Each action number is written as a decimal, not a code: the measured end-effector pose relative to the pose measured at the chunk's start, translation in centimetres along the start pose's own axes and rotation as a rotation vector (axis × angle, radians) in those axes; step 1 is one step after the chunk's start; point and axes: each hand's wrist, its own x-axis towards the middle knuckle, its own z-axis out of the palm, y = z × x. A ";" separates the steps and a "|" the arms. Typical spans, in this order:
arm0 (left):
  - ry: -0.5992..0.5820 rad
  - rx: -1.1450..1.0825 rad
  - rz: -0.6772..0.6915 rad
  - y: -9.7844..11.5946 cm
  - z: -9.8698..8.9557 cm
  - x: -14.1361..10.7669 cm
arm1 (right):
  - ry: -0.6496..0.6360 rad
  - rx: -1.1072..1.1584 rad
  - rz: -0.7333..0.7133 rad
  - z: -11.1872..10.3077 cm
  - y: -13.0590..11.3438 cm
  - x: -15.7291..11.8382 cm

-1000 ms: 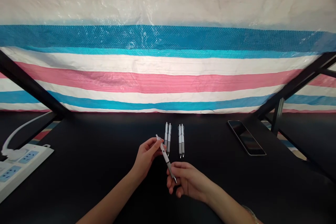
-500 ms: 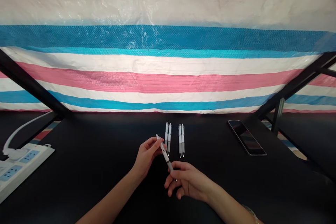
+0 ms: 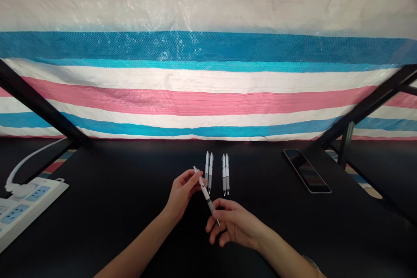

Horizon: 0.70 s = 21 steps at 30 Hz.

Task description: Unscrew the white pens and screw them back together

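gently steady the white pen [image 3: 204, 189] over the worktop [image 3: 130, 178]: fingers of your left hand [image 3: 180, 193] pinch its upper part, those of your right hand [image 3: 236, 221] its grey grip; avoid the four pens [image 3: 224, 174] beyond.

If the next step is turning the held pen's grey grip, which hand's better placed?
Right, likely. On the retractable pen, the right hand is at the grey grip, near the tip; the left hand holds the upper barrel toward the push button and could steady it.
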 end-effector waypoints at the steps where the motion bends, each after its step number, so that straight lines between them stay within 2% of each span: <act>1: 0.005 -0.001 0.000 0.0 0.0 0.0 | -0.009 0.004 0.008 0.0 0.0 0.0; 14: 0.012 -0.022 0.015 -0.1 -0.1 0.1 | -0.017 -0.005 0.005 -0.3 0.0 -0.1; 21: 0.005 -0.022 0.010 -0.1 -0.2 0.1 | -0.067 -0.071 0.048 -0.2 0.1 -0.1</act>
